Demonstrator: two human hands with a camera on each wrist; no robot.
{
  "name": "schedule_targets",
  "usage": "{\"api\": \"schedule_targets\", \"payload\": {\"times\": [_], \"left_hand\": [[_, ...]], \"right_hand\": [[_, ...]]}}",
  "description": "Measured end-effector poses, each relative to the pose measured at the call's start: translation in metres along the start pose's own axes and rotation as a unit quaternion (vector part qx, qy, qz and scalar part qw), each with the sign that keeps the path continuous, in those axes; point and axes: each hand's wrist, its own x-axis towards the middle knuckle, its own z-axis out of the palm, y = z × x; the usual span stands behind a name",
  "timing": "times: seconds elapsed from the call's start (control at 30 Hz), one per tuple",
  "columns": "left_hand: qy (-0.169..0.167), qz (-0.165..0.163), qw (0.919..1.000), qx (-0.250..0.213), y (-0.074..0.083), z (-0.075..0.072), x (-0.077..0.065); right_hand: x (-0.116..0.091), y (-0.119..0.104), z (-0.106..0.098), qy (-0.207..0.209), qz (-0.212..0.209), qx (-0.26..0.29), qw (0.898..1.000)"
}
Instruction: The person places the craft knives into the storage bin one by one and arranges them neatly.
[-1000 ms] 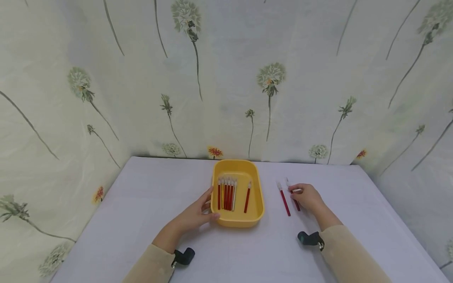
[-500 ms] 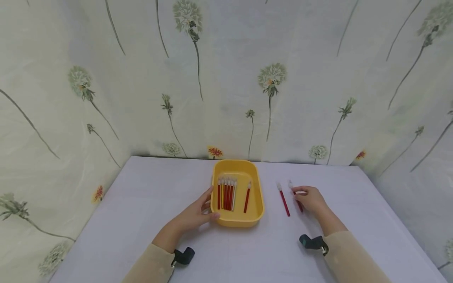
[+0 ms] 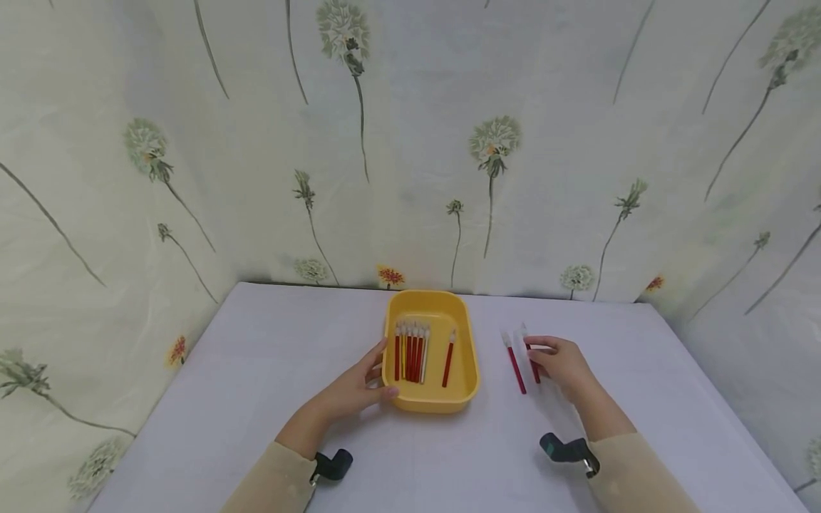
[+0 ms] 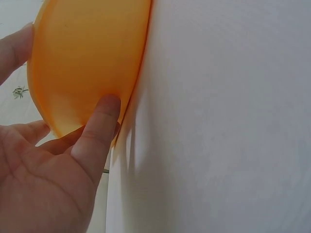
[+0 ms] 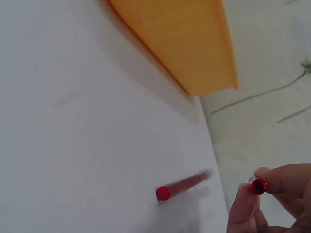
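Note:
My left hand (image 3: pixel 355 385) grips the near left corner of a yellow plastic tray (image 3: pixel 432 407), thumb at the front and fingers along its side. The left wrist view shows fingertips against the tray's wall (image 4: pixel 92 58). My right hand (image 3: pixel 564 365) pinches a red paintbrush (image 3: pixel 535 372) with a pale tip pointing away. In the right wrist view, the held brush (image 5: pixel 258 186) shows its round butt end between thumb and finger. A second red brush (image 3: pixel 517 370) lies on the table just left of it.
Inside the tray, a row of several red, yellow and white brushes (image 3: pixel 410 356) lies on the left, with a single red brush (image 3: pixel 447 362) on the right. The white table (image 3: pixel 288 320) meets a flower-printed cloth backdrop (image 3: pixel 410 178) behind and at both sides.
The brush in my right hand shifted slightly right, then back left, and now lies more in line with the brush beside it. My left hand and the tray have stayed in place.

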Motion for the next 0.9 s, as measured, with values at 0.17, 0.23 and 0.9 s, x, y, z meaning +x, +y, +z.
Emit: {"api": "schedule_targets", "payload": {"times": [0.17, 0.23, 0.9], "left_hand": [[0.001, -0.003, 1.0000, 0.003, 0.000, 0.000, -0.001], [0.002, -0.005, 1.0000, 0.003, 0.000, 0.001, -0.002], [0.006, -0.001, 0.9999, 0.010, 0.001, 0.004, -0.003]], "right_hand": [[-0.011, -0.011, 0.003, -0.008, -0.011, 0.041, 0.999], [-0.014, -0.015, 0.004, -0.009, -0.017, 0.057, 0.998], [-0.033, -0.046, 0.033, -0.018, -0.009, 0.145, 0.989]]}}
